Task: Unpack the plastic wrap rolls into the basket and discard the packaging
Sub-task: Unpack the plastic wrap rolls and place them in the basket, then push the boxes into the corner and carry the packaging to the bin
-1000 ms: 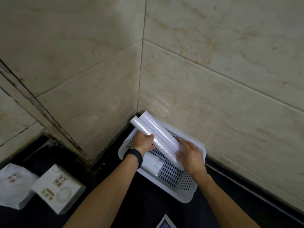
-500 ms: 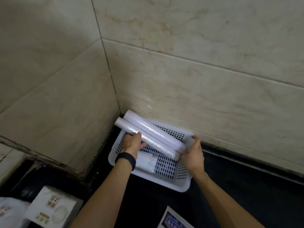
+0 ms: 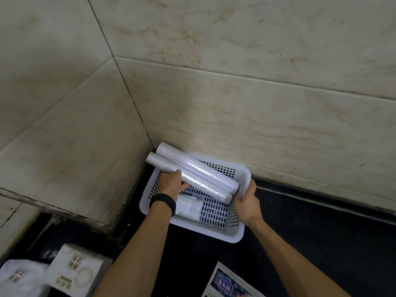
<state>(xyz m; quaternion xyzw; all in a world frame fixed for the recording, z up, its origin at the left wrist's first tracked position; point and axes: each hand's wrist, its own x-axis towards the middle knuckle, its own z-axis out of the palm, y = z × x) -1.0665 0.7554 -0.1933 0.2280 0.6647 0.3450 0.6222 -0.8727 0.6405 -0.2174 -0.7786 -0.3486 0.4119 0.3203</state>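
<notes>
A white perforated plastic basket (image 3: pixel 235 233) sits on the dark counter in the tiled corner. Two long white plastic wrap rolls lie diagonally across it, the nearer roll (image 3: pixel 201 183) beside the farther roll (image 3: pixel 205 170), their upper ends sticking out over the basket's far left rim. My left hand (image 3: pixel 171 185), with a black band on the wrist, grips the nearer roll from below. My right hand (image 3: pixel 246 202) holds the basket's right rim near the rolls' lower ends. A shorter white wrapped item (image 3: pixel 188 209) lies on the basket floor under my left wrist.
Two white printed boxes (image 3: pixel 75 271) (image 3: pixel 19 279) stand at the lower left on the counter. A printed packaging sheet (image 3: pixel 227 284) lies at the bottom edge between my forearms. Tiled walls close in the basket at the back and left.
My right hand has come off the rolls' lower ends and now holds the basket's right rim. The rolls have settled lower across the basket. The view has shifted.
</notes>
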